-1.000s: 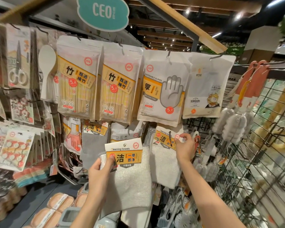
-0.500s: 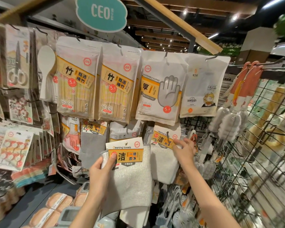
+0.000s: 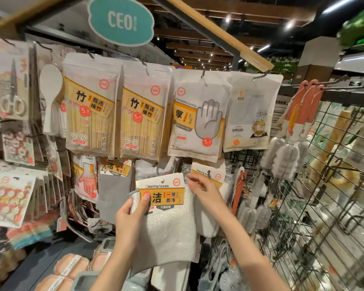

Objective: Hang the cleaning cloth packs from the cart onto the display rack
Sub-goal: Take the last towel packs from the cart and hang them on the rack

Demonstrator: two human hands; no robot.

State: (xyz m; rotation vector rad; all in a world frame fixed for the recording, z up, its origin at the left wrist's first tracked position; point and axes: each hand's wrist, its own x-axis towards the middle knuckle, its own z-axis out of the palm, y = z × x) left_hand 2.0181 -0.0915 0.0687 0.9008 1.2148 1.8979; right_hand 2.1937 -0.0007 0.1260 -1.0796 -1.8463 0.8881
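Nearest the camera, the left hand [image 3: 132,215] grips a cleaning cloth pack [image 3: 166,225] at its upper left corner, thumb pressed on the orange label and fingers curled behind the rolled edge; the grey cloth hangs down from the hand toward 6 o'clock. Half a second ago the right hand [image 3: 204,190] lay over at 3 o'clock on the hung pack [image 3: 210,177]; it has since come across to the held pack's top right corner, fingers half curled at the card's edge, though whether they actually pinch the card or only touch it cannot be told. The held pack itself has risen a little and now covers more of the rack behind. The lower end of the cloth is folded and partly hidden by the left forearm, and the hook hole in the card header is too small to judge. The pack sits at about 1 o'clock from the left hand and 8 o'clock from the right. Farther back, at 12 o'clock, the display rack [image 3: 334,143] carries chopstick packs [image 3: 90,114] and a disposable gloves pack [image 3: 200,118], and the teal sign [image 3: 121,21] above is cut off by the frame's top.
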